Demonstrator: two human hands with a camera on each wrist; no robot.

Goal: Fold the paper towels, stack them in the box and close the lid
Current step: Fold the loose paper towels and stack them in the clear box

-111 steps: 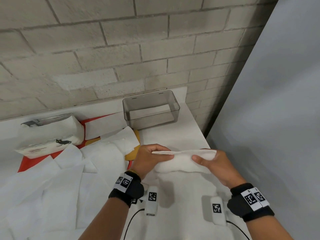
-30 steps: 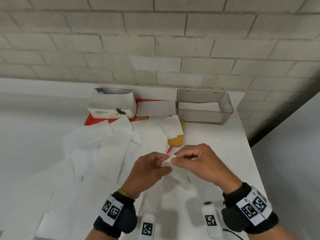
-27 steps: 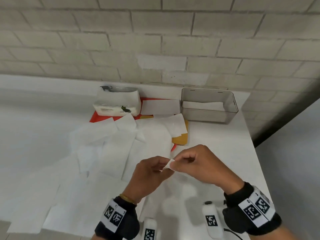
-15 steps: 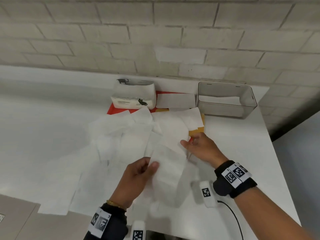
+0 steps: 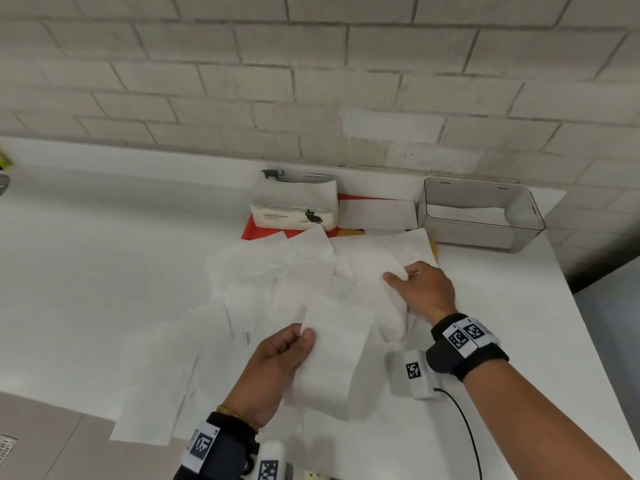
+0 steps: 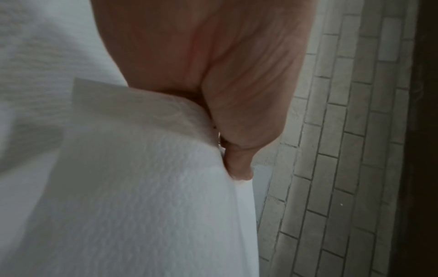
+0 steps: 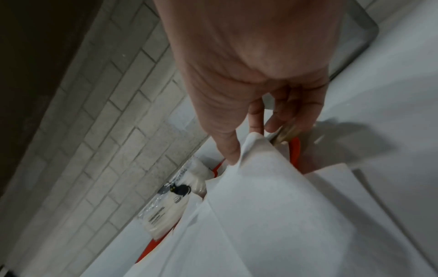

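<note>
Head view: the hands, 1 second ago pinching a small wad together, are now apart. The left hand point(image 5: 273, 370) pinches the near end of a long white paper towel sheet point(image 5: 332, 358), and the right hand point(image 5: 424, 287) grips its far end above the loose sheets on the white table point(image 5: 519, 306). The clear grey plastic box point(image 5: 479, 216) stands open by the wall, 1 towel inside.

Left wrist view: the thumb point(image 6: 237, 165) presses on the sheet.

Right wrist view: the fingers point(image 7: 227, 148) curl on the sheet's corner.
</note>
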